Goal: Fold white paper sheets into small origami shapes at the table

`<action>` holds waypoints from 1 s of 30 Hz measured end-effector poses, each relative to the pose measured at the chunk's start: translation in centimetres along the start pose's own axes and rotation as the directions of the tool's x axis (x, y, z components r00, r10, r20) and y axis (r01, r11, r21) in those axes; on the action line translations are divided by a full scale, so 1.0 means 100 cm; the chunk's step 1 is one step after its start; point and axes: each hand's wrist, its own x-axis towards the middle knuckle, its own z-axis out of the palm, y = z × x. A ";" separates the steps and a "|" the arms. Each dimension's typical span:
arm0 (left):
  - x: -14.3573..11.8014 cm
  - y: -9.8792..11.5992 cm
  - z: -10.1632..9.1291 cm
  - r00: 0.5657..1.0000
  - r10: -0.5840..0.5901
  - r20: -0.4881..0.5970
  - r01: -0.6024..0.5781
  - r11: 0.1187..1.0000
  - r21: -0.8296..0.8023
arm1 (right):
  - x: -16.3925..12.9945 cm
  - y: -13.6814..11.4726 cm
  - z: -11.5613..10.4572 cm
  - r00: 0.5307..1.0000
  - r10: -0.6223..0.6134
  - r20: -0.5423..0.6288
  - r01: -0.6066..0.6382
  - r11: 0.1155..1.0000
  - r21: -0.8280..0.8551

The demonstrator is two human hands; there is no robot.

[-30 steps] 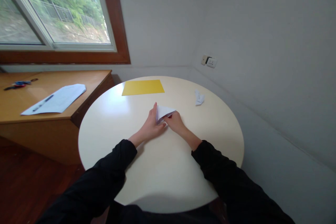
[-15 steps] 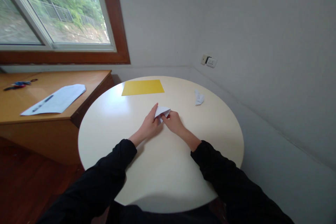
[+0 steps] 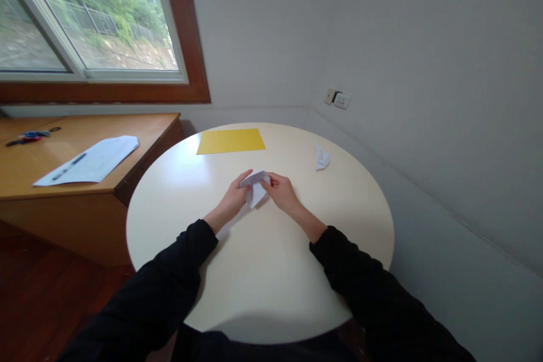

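A small folded white paper (image 3: pixel 255 189) is held between both hands just above the middle of the round cream table (image 3: pixel 237 283). My left hand (image 3: pixel 232 199) pinches its left corner. From the other side my right hand (image 3: pixel 281 192) grips its right edge with thumb and fingers. The paper hangs as a creased, pointed shape with its tip down. Both arms wear black sleeves.
A yellow sheet (image 3: pixel 231 141) lies flat at the table's far edge. A crumpled white scrap (image 3: pixel 321 157) rests at the far right. To the left, a wooden desk (image 3: pixel 51 192) carries a white paper with a pen (image 3: pixel 68 166). Walls close in behind and to the right.
The folded paper has gone from lying pressed flat on the table under my hands to being raised and held between them, turned so its point hangs down.
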 end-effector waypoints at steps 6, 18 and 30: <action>-0.004 0.007 0.004 0.995 0.003 0.104 0.001 0.999 -0.038 | -0.003 -0.006 0.000 0.998 -0.014 0.053 0.015 1.000 -0.002; -0.008 0.011 0.005 0.985 -0.040 0.165 0.062 0.990 -0.127 | -0.007 -0.007 -0.001 0.991 -0.071 0.117 0.085 0.989 -0.123; -0.002 0.009 0.003 0.978 -0.034 0.204 0.095 0.950 -0.298 | -0.008 -0.014 -0.004 0.983 -0.095 0.160 0.126 0.973 -0.193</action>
